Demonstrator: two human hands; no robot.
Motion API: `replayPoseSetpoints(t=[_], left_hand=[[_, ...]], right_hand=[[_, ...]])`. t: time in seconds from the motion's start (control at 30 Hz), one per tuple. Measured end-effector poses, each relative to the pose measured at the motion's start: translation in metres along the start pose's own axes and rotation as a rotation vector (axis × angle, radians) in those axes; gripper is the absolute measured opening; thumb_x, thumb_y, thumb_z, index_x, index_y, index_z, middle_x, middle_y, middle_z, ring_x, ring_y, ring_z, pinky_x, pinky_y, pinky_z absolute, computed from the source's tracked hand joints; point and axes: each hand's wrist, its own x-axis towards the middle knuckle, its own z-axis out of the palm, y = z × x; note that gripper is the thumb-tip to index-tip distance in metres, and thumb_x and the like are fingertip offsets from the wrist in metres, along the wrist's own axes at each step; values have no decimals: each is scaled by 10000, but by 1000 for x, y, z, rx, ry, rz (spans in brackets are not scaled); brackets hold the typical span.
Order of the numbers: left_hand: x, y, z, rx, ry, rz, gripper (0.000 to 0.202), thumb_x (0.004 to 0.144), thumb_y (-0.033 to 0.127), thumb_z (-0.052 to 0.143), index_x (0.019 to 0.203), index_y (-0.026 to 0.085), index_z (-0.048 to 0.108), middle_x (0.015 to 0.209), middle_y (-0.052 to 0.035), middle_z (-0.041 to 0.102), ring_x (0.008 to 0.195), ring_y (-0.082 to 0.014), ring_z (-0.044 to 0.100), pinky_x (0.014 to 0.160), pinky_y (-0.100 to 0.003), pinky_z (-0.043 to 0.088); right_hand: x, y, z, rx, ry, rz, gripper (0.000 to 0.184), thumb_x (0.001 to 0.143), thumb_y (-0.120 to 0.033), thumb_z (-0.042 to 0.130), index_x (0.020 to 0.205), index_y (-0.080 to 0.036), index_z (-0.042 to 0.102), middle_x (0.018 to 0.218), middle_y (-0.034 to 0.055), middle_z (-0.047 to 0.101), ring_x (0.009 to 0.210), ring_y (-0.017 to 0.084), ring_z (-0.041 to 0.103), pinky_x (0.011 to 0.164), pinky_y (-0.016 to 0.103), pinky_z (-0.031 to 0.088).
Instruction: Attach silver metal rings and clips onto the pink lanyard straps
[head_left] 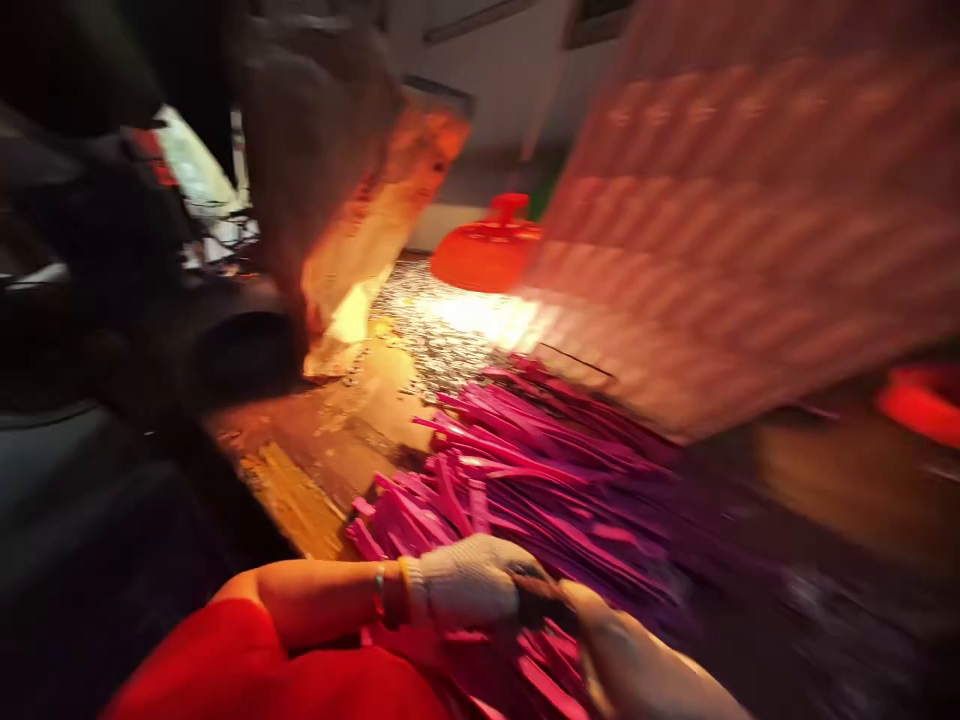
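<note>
My left hand (476, 585) wears a pale knitted glove and has a bracelet at the wrist. Its fingers are curled closed around something dark that I cannot make out. My right hand (600, 625) meets it at that dark patch (541, 597); motion blur hides its fingers. Under and beyond both hands lies a large heap of long, flat pink strips (525, 470), turning purple in the shade on the right.
A red lamp (487, 245) hangs over a bright heap of fine silvery pieces (439, 345). A worn wooden surface (300, 490) lies left of the strips. An upright lit board (382, 220) stands behind it. A corrugated sheet (735, 220) slants along the right.
</note>
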Motion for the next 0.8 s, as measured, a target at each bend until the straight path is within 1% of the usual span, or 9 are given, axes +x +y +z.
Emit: replayPoseSetpoints(t=[0.03, 0.1, 0.17, 0.2, 0.37, 0.43, 0.5, 0.67, 0.8], left_hand=[[-6, 1, 2, 86, 42, 93, 256, 915, 329, 551, 701, 190, 523, 588, 6, 465, 492, -115, 394, 463, -254, 326], [-6, 2, -3, 331, 114, 280, 211, 895, 279, 564, 714, 180, 518, 703, -26, 550, 627, -147, 470, 578, -278, 379], [6, 0, -11, 530, 20, 333, 23, 816, 155, 572, 812, 171, 587, 803, -50, 631, 703, -180, 532, 659, -302, 402], [14, -1, -15, 587, -5, 344, 72, 809, 134, 555, 845, 166, 609, 832, -60, 651, 730, -191, 552, 684, -311, 406], [31, -1, -24, 388, -148, 214, 197, 944, 321, 527, 903, 161, 636, 749, -26, 614, 652, -154, 495, 607, -272, 374], [26, -3, -22, 339, -97, 222, 254, 963, 363, 511, 852, 164, 624, 699, -14, 582, 602, -140, 449, 566, -265, 349], [22, -10, -18, 388, -28, 316, 237, 937, 298, 524, 765, 157, 605, 701, -27, 599, 615, -148, 473, 581, -272, 363], [10, -30, -10, 676, 89, 316, 110, 815, 83, 556, 758, 145, 626, 735, -47, 643, 657, -173, 522, 614, -289, 351], [3, -24, -6, 743, 34, 310, 202, 781, 4, 510, 788, 142, 657, 756, -59, 659, 694, -187, 552, 641, -286, 351]], right_hand=[[-4, -8, -4, -110, 89, 17, 372, 916, -235, 417, 1143, -329, 695, 743, 108, 677, 622, 320, 643, 559, 444, 457], [0, -22, -10, -225, 94, 19, 302, 931, -199, 433, 1039, -241, 712, 673, 93, 659, 567, 266, 607, 544, 383, 399], [13, -25, -12, -214, 83, 83, 252, 954, -172, 458, 995, -199, 705, 723, 76, 681, 626, 224, 627, 597, 338, 398], [18, -23, -13, -215, 93, 127, 242, 969, -186, 466, 1014, -189, 704, 750, 76, 692, 651, 215, 635, 617, 324, 402], [17, -23, -18, -75, 110, 241, 335, 967, -171, 475, 1265, -147, 626, 1052, 118, 744, 929, 242, 690, 814, 333, 476], [10, -22, -22, 14, 5, 222, 449, 929, -166, 524, 1377, -164, 549, 1137, 113, 736, 986, 243, 695, 829, 325, 488], [7, -15, -23, 24, -118, 252, 514, 898, -202, 580, 1407, -183, 516, 1066, 90, 758, 902, 239, 717, 740, 304, 486], [8, -4, -5, -186, -252, 185, 140, 892, -228, 559, 978, -173, 654, 747, 52, 728, 671, 206, 683, 587, 266, 353], [-1, -13, 2, -392, -226, 53, 231, 909, -345, 560, 855, -142, 657, 628, 85, 662, 575, 206, 607, 557, 297, 247]])
